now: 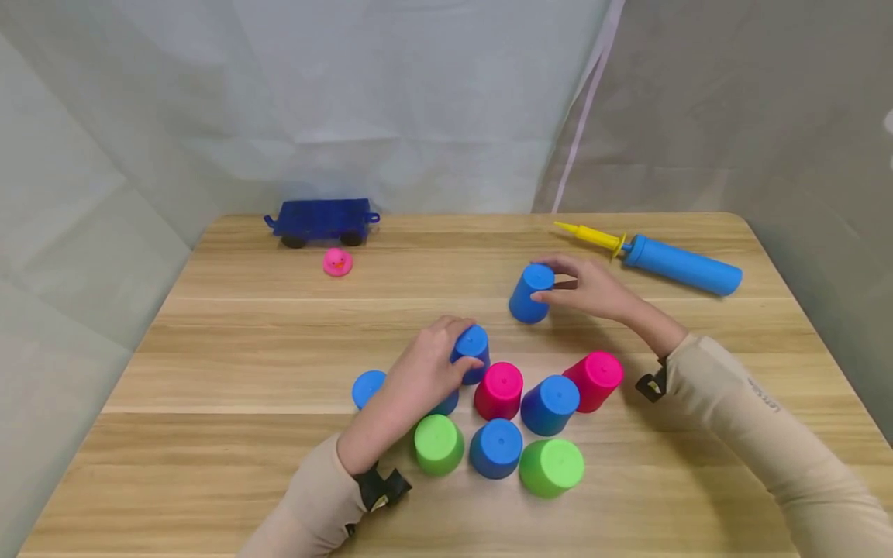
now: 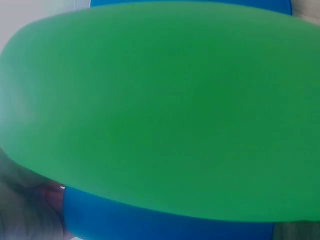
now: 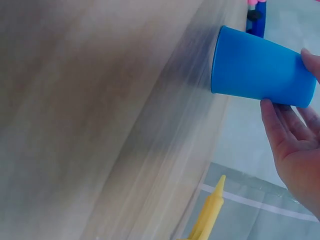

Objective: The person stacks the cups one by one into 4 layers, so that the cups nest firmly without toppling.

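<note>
Pinching a smooth tapered blue cup (image 1: 530, 294), upside down and tilted, with my right hand (image 1: 593, 288) above the wood-grain bench (image 1: 230, 372) | left hand (image 1: 418, 376) curled round another blue cup (image 1: 471, 350) at the cluster's back | glossy pink cup (image 1: 499, 390) just beside it

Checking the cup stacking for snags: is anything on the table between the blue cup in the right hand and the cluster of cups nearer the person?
Nothing visible. The right hand holds the blue cup above bare table, and the wood between it and the nearest cups, a pink cup and the one under the left hand, is free.
</note>
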